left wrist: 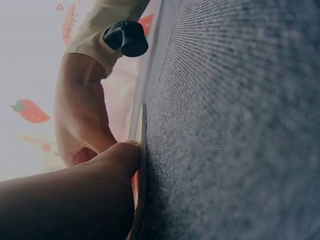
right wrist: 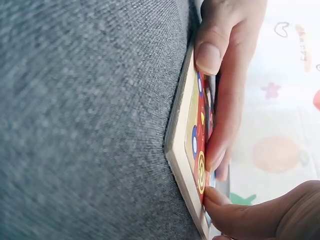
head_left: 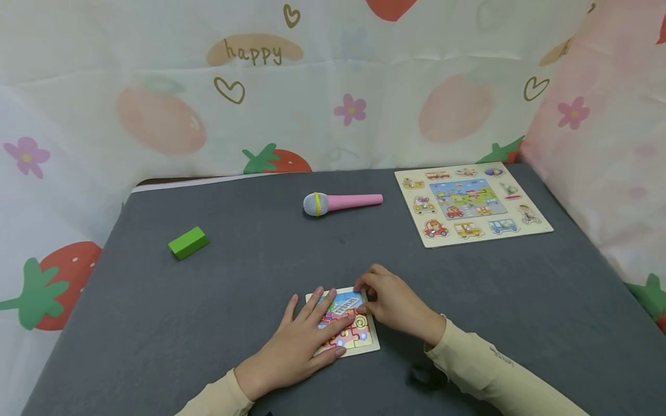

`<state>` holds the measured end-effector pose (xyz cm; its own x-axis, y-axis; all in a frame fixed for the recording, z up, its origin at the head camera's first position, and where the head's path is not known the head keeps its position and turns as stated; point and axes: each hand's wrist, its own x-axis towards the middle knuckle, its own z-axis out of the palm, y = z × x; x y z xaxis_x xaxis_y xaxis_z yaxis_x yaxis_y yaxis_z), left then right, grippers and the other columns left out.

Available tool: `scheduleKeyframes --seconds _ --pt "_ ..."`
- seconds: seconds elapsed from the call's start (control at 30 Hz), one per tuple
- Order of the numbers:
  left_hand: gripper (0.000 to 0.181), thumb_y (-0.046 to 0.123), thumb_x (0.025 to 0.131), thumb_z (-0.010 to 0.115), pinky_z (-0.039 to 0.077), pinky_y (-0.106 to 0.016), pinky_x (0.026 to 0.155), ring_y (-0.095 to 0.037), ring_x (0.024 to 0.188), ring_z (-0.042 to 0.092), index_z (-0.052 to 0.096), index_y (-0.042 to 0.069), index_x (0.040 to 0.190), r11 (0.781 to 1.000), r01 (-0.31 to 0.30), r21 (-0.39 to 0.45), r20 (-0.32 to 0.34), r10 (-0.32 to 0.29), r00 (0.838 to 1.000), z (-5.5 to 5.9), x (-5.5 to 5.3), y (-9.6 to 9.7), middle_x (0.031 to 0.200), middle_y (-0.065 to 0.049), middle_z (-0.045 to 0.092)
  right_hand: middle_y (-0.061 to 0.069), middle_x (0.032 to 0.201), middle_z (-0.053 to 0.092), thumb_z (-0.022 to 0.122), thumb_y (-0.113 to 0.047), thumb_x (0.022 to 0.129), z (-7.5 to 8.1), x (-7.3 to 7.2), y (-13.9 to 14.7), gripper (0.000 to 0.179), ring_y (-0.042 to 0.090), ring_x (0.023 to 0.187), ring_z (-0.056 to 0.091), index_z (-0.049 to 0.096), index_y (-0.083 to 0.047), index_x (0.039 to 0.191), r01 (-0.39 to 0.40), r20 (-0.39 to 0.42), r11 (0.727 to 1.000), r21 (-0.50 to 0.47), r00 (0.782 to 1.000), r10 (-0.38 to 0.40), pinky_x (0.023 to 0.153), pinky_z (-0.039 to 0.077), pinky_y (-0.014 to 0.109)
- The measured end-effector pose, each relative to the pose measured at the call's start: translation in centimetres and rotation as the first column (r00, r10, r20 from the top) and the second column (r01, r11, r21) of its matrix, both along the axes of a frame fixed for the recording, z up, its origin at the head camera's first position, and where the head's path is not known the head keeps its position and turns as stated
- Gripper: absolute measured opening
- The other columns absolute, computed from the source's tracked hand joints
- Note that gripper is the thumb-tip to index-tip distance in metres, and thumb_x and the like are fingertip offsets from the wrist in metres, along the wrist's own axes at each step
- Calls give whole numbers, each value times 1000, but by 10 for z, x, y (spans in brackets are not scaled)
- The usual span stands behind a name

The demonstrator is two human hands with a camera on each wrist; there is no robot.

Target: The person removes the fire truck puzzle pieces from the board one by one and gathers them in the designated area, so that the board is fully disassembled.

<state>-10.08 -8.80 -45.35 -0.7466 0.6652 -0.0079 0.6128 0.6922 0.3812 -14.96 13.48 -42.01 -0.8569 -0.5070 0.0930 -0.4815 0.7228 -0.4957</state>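
A small wooden jigsaw puzzle (head_left: 346,306) with a pale frame lies on the grey table, its colourful picture showing a ladder and red parts. My left hand (head_left: 296,344) rests over its left side, fingers spread and straight across the pieces. At the upper right edge, my right hand (head_left: 391,300) has curled fingers, with thumb and index finger gripping at the puzzle's corner area. In the right wrist view, the right thumb (right wrist: 217,196) touches the picture beside a yellow spiral (right wrist: 201,172). What lies under the right fingers is mostly hidden.
A pink toy microphone (head_left: 354,201) lies beyond the hands. Farther right is a larger wooden board (head_left: 416,199) with vehicle pictures. A green block (head_left: 188,242) sits to the left. Printed curtains (head_left: 333,75) hang behind and beside the table (head_left: 250,231).
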Motion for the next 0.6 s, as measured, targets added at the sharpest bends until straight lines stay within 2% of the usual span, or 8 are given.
scheduleKeyframes --seconds 0.27,0.47,0.6 --pt "54 53 97 43 6 -65 110 -29 148 5 32 38 149 1000 -5 -13 -6 5 1000 2 0 0 161 -6 12 2 88 58 76 -5 80 0 -4 0 19 13 77 54 63 -8 92 2 46 1000 -30 999 0 69 48 27" --pt "54 52 98 43 5 -64 110 -30 148 4 32 38 149 1000 -3 -14 9 3 1000 3 0 0 161 -7 11 -1 81 58 68 -8 88 -1 -12 0 7 8 70 52 62 -8 90 23 169 996 -89 986 -7 62 45 25" --pt "53 53 98 41 3 -64 110 -29 148 2 31 39 149 1000 -4 -6 25 4 1000 2 0 0 161 -6 10 -2 78 57 64 -11 92 0 -14 -1 5 9 67 50 63 -9 88 36 216 994 -104 976 -13 60 43 24"
